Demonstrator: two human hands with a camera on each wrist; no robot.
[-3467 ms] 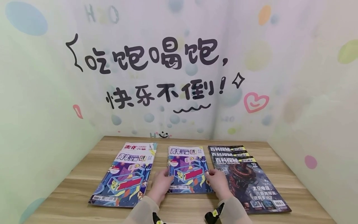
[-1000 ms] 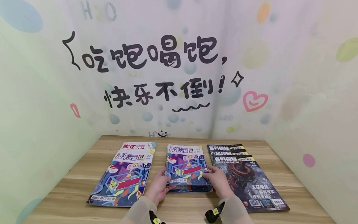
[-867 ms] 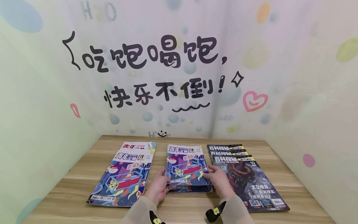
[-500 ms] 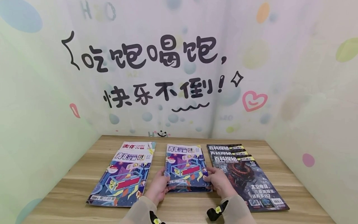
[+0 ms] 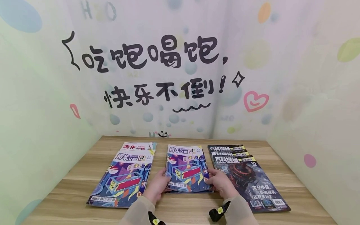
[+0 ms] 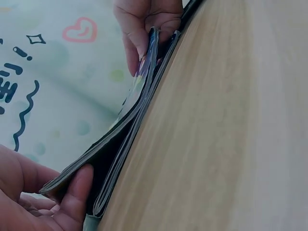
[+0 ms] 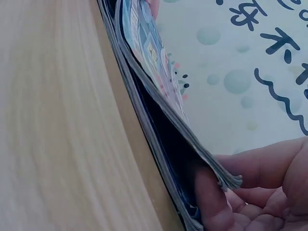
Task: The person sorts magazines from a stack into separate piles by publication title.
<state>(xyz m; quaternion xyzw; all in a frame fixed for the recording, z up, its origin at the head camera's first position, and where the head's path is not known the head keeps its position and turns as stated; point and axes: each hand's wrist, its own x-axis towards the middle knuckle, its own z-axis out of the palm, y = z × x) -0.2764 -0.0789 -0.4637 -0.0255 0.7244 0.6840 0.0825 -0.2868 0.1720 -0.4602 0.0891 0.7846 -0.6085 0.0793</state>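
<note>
A purple-blue magazine point(image 5: 187, 172) with a boxy cartoon cover tops the middle pile. My left hand point(image 5: 158, 185) pinches its left edge and my right hand point(image 5: 221, 183) its right edge. Each hand has a finger tucked beneath it, between this magazine and those under it. In the left wrist view a dark wedge parts the raised magazine point(image 6: 96, 144) from the lower magazines point(image 6: 122, 156) flat on the table. The right wrist view has the same gap, with right fingers point(image 7: 211, 197) at the lifted corner. Only a thin near strip of the lower pile shows in the head view.
On the left lies a pile topped by a matching purple magazine point(image 5: 121, 182), with a white-topped magazine point(image 5: 137, 146) behind it. Several dark science magazines point(image 5: 250, 184) overlap on the right, close to my right hand. A printed curtain wall point(image 5: 168, 118) rises behind the wooden table point(image 5: 180, 215).
Earlier both hands held the sides of the flat-looking middle pile. The top magazine then rose from those below; over the last second its near edge has come down, covering more of the lower one.
</note>
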